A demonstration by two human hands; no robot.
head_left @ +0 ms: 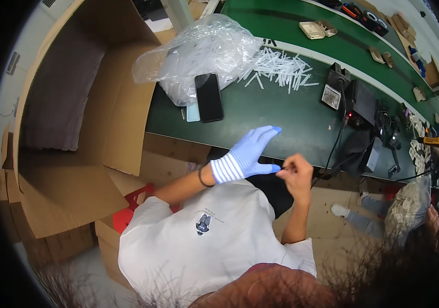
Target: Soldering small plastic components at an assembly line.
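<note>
My left hand [249,155] wears a light blue knit glove with darker blue fingertips and a white striped cuff. Its fingers stretch out together and the thumb points right, apart from them, over the front edge of the green-topped bench [178,115]. Bare and pinched closed, my right hand [297,176] is at the glove's thumb tip; what lies between its fingertips is too small to make out. On the bench beyond lie a black phone [209,97], a light blue card-like item [193,113] partly under it, a clear plastic bag [206,54] and a pile of thin white strips [283,69].
A large open cardboard box [122,110] stands at left, above a red stool [137,203]. Black soldering equipment [359,105] with cables occupies the bench's right. Behind runs a green conveyor [265,18] carrying small beige cases [313,30]. At far right, another person's hand holds a yellow tool [435,142].
</note>
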